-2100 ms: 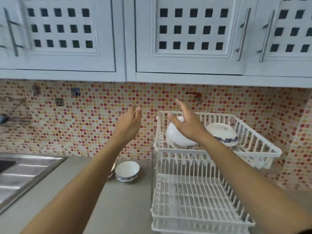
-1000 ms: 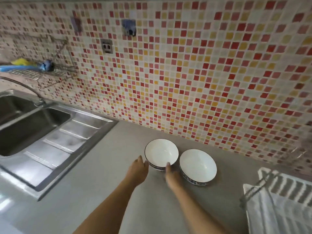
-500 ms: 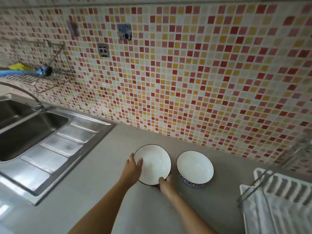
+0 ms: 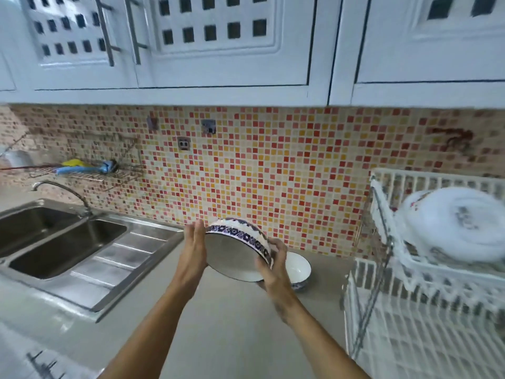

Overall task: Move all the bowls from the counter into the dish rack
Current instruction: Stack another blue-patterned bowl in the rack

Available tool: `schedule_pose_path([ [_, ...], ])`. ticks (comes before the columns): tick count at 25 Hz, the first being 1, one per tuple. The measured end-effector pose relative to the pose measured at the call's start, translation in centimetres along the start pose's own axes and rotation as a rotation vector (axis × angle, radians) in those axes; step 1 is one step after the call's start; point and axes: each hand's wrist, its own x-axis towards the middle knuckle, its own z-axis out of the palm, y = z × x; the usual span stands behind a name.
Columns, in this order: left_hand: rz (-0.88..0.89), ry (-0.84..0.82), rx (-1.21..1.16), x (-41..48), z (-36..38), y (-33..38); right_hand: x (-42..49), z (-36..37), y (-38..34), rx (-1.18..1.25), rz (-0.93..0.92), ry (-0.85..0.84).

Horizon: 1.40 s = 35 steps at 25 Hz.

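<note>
While you hold the lifted bowl [image 4: 237, 251] between both palms above the counter [image 4: 224, 324], it tips so that its open mouth faces you and its blue-patterned band runs along the top edge. Your left hand [image 4: 194, 243] presses flat against the bowl's left rim, fingers straight and pointing up. Your right hand [image 4: 270, 265] wraps the lower right rim, fingers curled over the patterned band. Both hands are closed on this one bowl, which touches nothing else.

A second bowl [image 4: 296, 270] sits upright on the counter just behind your right hand, partly hidden by it, close to the tiled wall [image 4: 273, 173].

Your rack [image 4: 426, 296] stands at the right, well apart from the held bowl. Its upper tier carries white dishes [image 4: 453, 222], too blurred to count or identify. The lower tier shows only its white ribs where it is in view.

At the left, the steel sink [image 4: 62, 242] lies set into the counter, with its tap [image 4: 62, 191] curving over the basin.
</note>
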Motion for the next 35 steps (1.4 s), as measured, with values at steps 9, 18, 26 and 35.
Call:
schedule_pose_path([
  [9, 0.543, -0.288, -0.285, -10.1, 6.4, 16.4, -10.1, -6.8, -19.1, -0.224, -0.474, -0.071],
  [18, 0.782, -0.71, 0.187, -15.4, 23.8, 22.6, -16.1, -28.4, -28.5, -0.668, -0.6, 0.143],
  [26, 0.703, -0.931, 0.627, -15.0, 39.8, 22.6, -16.5, -44.6, -29.9, -1.169, -0.191, 0.109],
  [35, 0.505, -0.937, 1.129, -12.6, 47.1, 21.3, -11.2, -49.8, -25.9, -1.294, -0.027, -0.022],
])
